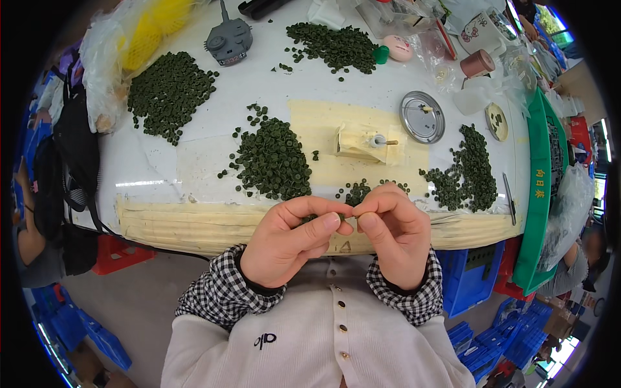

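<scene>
Over the table's near edge, my left hand is closed, with small dark green round pieces showing among its fingers. Its thumb and forefinger tips meet my right hand, which is pinched closed; whatever lies between those fingertips is too small to make out. Just beyond the fingers is a little cluster of dark green pieces. A larger heap of the same wheel-like pieces lies to the left of it, and another pile lies to the right.
A tape-covered block with a metal pin stands mid-table. Around it are a round metal dish, a thin tool, a grey model turret, far heaps of green pieces, a reddish spool and a green crate.
</scene>
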Motion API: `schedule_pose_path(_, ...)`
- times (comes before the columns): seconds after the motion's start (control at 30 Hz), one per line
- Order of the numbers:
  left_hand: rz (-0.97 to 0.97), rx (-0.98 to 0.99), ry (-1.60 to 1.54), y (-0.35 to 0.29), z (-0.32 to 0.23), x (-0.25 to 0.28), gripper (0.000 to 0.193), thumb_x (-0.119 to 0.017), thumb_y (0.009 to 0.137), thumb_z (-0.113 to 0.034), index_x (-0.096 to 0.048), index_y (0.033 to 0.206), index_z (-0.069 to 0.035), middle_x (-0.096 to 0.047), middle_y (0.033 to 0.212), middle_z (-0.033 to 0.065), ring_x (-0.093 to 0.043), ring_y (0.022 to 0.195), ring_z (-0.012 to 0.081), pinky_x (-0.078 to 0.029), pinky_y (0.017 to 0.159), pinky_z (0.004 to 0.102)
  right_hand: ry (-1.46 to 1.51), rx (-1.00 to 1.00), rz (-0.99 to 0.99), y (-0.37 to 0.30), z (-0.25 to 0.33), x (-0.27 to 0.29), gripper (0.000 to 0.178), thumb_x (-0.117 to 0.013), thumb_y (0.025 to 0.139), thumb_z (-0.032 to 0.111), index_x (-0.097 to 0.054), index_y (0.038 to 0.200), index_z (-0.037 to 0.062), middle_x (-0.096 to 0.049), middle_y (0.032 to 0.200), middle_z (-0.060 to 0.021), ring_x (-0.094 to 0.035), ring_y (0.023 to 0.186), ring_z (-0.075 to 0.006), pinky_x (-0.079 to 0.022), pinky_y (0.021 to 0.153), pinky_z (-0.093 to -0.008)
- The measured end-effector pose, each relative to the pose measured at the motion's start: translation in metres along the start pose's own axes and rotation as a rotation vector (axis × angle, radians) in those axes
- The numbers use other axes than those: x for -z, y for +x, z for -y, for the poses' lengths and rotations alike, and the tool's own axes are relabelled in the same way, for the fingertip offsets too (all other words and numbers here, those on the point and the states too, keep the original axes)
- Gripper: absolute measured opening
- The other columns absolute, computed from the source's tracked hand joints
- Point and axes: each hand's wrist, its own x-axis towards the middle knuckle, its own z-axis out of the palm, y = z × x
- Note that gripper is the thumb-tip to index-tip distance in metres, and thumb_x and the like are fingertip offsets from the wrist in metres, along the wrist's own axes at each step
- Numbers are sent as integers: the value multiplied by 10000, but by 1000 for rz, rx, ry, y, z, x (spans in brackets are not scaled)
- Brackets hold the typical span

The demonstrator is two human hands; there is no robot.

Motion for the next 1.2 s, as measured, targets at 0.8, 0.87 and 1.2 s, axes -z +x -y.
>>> schedule_pose_path(0.8,-103,-78,74,0,4,0,190,-541,917,-96,-613,1069,-7,-625,841,39,-423,602,14,-305,490,167,-520,390,-23,0,-2,-8,280,-665,720,-69,-669,990,5,-595,811,-77,-558,702,-184,-452,615,-260)
schedule_pose_path(0.87,-104,-66,68,-1,3,0,191,-541,917,-95,-612,1072,-10,-623,834,35,-418,596,15,-303,488,167,-519,383,-13,0,-2,-8,287,-663,722,-69,-667,1000,3,-599,819,-81,-561,704,-184,-455,618,-261)
schedule_pose_path(1.2,-83,-27,53,-1,-1,0,183,-486,945,-114,-616,1017,-8,-619,824,20,-365,544,6,-266,468,168,-535,379,-3,0,0,-7,282,-654,732,-74,-673,1004,1,-597,813,-84,-567,699,-181,-462,624,-248)
